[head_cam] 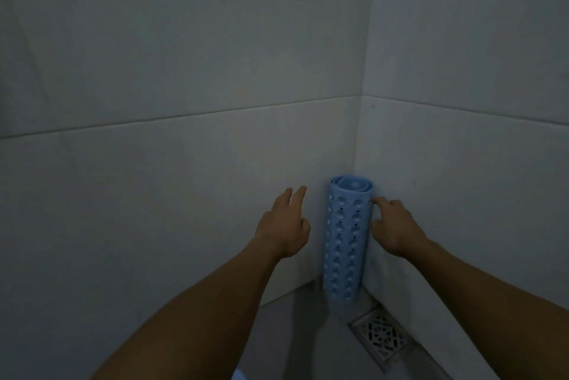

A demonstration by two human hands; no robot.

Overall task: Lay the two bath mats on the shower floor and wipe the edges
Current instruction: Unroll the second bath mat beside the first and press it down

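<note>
A light blue bath mat [346, 238], rolled into a tube with round suction cups and small holes, stands upright in the corner where two tiled walls meet. My left hand [284, 225] is stretched out just left of the roll, fingers straight, a small gap from it. On the roll's right side, my right hand [392, 225] touches its upper part with fingertips, fingers bent. Only one mat is in view.
Pale tiled walls [184, 164] close in the corner on the left and right. A square metal floor drain [381, 335] sits on the grey shower floor [308, 333] just in front of the roll, against the right wall.
</note>
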